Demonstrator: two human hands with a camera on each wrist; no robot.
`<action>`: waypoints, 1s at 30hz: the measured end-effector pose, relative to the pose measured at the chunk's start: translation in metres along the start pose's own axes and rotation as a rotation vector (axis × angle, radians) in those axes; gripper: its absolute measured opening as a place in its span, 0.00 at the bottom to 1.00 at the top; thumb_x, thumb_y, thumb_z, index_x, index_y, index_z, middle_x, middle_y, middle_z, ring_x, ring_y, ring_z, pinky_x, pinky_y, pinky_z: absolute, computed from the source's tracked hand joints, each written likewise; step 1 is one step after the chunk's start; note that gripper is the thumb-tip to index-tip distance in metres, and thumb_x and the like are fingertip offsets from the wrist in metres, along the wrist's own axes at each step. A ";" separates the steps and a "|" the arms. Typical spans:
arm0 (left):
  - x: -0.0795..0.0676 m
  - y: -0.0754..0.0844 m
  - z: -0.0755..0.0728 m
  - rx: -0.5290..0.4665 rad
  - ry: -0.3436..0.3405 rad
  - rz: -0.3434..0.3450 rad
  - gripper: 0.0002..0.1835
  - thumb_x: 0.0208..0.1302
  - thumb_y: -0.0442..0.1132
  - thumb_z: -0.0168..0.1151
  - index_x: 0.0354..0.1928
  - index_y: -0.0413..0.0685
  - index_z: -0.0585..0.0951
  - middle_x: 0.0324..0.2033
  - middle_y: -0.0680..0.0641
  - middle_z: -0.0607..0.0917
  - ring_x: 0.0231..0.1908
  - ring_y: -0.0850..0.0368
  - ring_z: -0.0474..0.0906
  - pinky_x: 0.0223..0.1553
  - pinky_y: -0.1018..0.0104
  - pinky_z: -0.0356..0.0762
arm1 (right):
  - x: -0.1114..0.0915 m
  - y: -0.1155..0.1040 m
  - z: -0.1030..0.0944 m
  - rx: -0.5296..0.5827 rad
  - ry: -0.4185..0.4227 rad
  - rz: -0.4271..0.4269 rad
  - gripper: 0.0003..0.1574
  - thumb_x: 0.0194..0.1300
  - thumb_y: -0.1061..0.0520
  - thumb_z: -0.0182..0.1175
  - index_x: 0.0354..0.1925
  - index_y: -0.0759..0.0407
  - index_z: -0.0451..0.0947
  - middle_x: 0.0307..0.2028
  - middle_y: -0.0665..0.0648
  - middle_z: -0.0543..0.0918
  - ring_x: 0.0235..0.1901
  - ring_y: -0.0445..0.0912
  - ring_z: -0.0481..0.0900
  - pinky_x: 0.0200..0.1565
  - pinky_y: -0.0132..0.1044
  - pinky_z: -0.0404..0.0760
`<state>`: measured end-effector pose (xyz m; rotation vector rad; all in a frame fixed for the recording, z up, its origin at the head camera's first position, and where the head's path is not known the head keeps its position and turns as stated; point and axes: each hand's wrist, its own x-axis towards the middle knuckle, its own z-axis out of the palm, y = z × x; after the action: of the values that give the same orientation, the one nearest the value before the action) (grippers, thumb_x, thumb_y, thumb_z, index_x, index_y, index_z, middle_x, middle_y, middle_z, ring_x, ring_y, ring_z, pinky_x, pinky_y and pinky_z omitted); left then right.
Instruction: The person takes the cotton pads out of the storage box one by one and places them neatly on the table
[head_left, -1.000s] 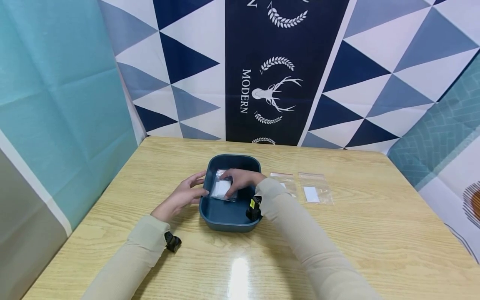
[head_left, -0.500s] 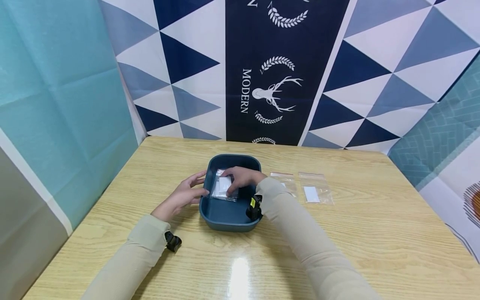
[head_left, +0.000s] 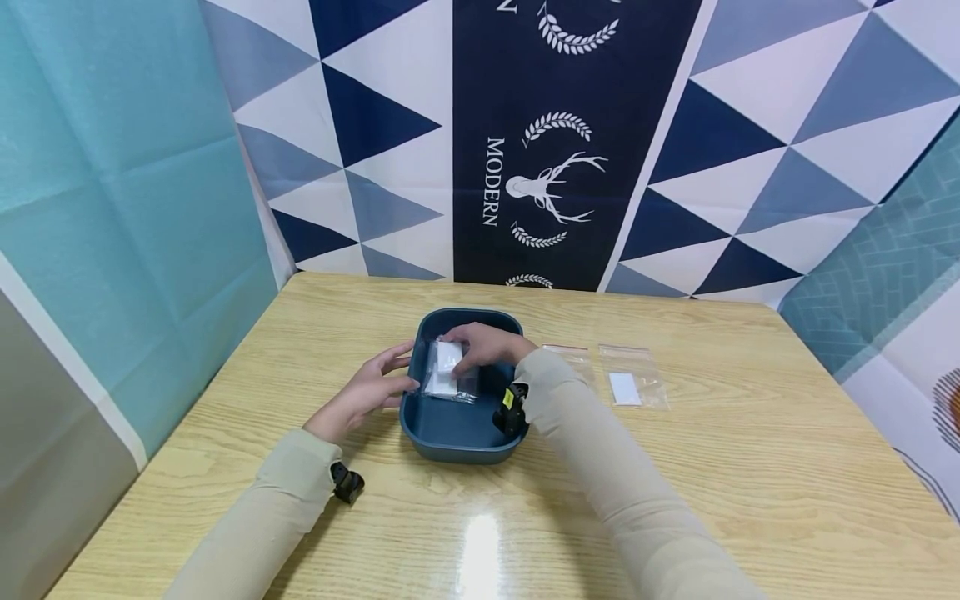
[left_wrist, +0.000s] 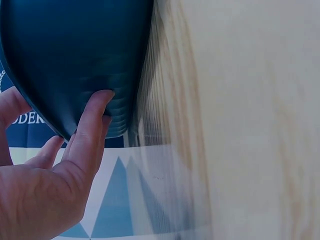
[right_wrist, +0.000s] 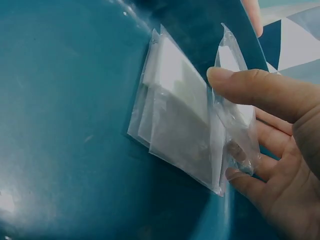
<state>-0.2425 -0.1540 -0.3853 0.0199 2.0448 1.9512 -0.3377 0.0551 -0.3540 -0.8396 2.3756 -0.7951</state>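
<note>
A dark blue plastic bin (head_left: 459,452) stands on the wooden table. My left hand (head_left: 369,387) holds its left wall, thumb at the rim and fingers along the outside, as the left wrist view (left_wrist: 60,175) shows. Inside, against the left wall, lie several clear zip bags (right_wrist: 175,95) with white cards in them, overlapping one another. My right hand (head_left: 487,343) reaches into the bin. Between its thumb and fingers it pinches one clear zip bag (right_wrist: 235,107) with a white piece inside, tilted up beside the stack.
Right of the bin, two more clear zip bags lie flat on the table (head_left: 750,433); one shows a white card (head_left: 624,389), and the other bag (head_left: 573,357) is partly behind the right sleeve. A patterned cloth (head_left: 390,125) hangs behind the table.
My right hand has shifted slightly up and to the right inside the bin, and more of the white pieces shows. The left hand stays at the bin's wall.
</note>
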 end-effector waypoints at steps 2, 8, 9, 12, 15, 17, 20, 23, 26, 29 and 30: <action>0.000 0.001 0.000 0.000 0.001 0.001 0.37 0.61 0.29 0.57 0.71 0.53 0.57 0.65 0.38 0.61 0.54 0.42 0.72 0.47 0.55 0.77 | 0.000 -0.001 -0.001 0.008 0.005 0.000 0.35 0.54 0.60 0.68 0.60 0.60 0.70 0.47 0.54 0.76 0.43 0.45 0.73 0.45 0.35 0.74; 0.000 0.001 0.001 0.006 0.002 0.003 0.37 0.61 0.28 0.57 0.71 0.54 0.57 0.65 0.39 0.61 0.54 0.42 0.73 0.47 0.55 0.77 | -0.003 -0.003 -0.005 0.000 0.041 -0.006 0.34 0.54 0.58 0.69 0.59 0.57 0.71 0.49 0.53 0.76 0.45 0.46 0.72 0.47 0.36 0.73; 0.000 0.001 0.001 0.007 0.004 0.002 0.37 0.61 0.28 0.57 0.71 0.54 0.57 0.65 0.39 0.61 0.54 0.42 0.73 0.47 0.55 0.77 | -0.003 -0.003 -0.006 0.002 0.047 -0.006 0.34 0.54 0.58 0.69 0.59 0.57 0.71 0.49 0.53 0.76 0.45 0.46 0.72 0.47 0.37 0.73; 0.000 0.000 0.001 0.013 0.005 0.006 0.37 0.61 0.28 0.57 0.71 0.53 0.57 0.65 0.38 0.61 0.54 0.41 0.72 0.47 0.54 0.77 | -0.006 -0.005 -0.008 0.014 0.062 -0.009 0.34 0.54 0.58 0.69 0.59 0.57 0.71 0.50 0.54 0.75 0.45 0.47 0.71 0.48 0.37 0.72; 0.000 0.001 0.002 0.018 0.007 0.007 0.37 0.61 0.28 0.56 0.71 0.53 0.57 0.65 0.38 0.61 0.54 0.41 0.72 0.48 0.54 0.76 | -0.009 -0.007 -0.010 0.012 0.071 -0.011 0.35 0.53 0.58 0.69 0.59 0.56 0.70 0.50 0.54 0.75 0.45 0.47 0.71 0.47 0.37 0.72; 0.000 0.001 0.002 0.019 0.010 0.005 0.37 0.61 0.28 0.56 0.71 0.53 0.57 0.65 0.38 0.61 0.54 0.41 0.72 0.48 0.54 0.76 | -0.010 -0.009 -0.011 0.010 0.077 -0.014 0.35 0.53 0.58 0.69 0.59 0.56 0.71 0.49 0.54 0.76 0.45 0.47 0.71 0.47 0.37 0.72; -0.004 0.005 0.003 0.010 0.002 -0.002 0.38 0.61 0.27 0.56 0.71 0.52 0.56 0.65 0.37 0.60 0.55 0.40 0.71 0.48 0.52 0.76 | -0.012 -0.009 -0.012 0.012 0.087 -0.011 0.35 0.53 0.58 0.69 0.59 0.56 0.71 0.49 0.53 0.76 0.45 0.47 0.71 0.47 0.37 0.72; -0.012 0.015 0.007 0.006 -0.009 -0.004 0.38 0.60 0.26 0.55 0.71 0.48 0.55 0.65 0.35 0.59 0.55 0.38 0.70 0.50 0.51 0.74 | -0.013 -0.008 -0.014 0.027 0.093 -0.011 0.35 0.54 0.58 0.69 0.60 0.55 0.70 0.50 0.53 0.76 0.46 0.47 0.71 0.48 0.37 0.73; -0.021 0.024 0.011 0.008 -0.016 -0.005 0.37 0.60 0.26 0.54 0.71 0.46 0.54 0.65 0.34 0.59 0.56 0.37 0.69 0.51 0.50 0.73 | -0.015 -0.007 -0.016 0.040 0.102 -0.026 0.35 0.54 0.58 0.69 0.60 0.55 0.70 0.49 0.53 0.76 0.46 0.47 0.71 0.48 0.38 0.72; -0.021 0.024 0.011 0.008 -0.016 -0.008 0.37 0.60 0.26 0.54 0.71 0.46 0.54 0.65 0.34 0.59 0.56 0.37 0.69 0.51 0.50 0.73 | -0.017 -0.006 -0.018 0.041 0.113 -0.046 0.35 0.53 0.58 0.69 0.60 0.55 0.71 0.49 0.53 0.76 0.46 0.47 0.71 0.49 0.39 0.71; -0.020 0.024 0.011 0.008 -0.016 -0.006 0.37 0.60 0.26 0.54 0.71 0.45 0.54 0.65 0.34 0.59 0.56 0.37 0.69 0.51 0.50 0.73 | -0.018 -0.006 -0.019 0.045 0.114 -0.053 0.35 0.53 0.58 0.69 0.59 0.56 0.71 0.49 0.53 0.76 0.46 0.48 0.71 0.49 0.39 0.71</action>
<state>-0.2255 -0.1463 -0.3581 0.0307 2.0400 1.9327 -0.3346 0.0705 -0.3322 -0.8627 2.4328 -0.9374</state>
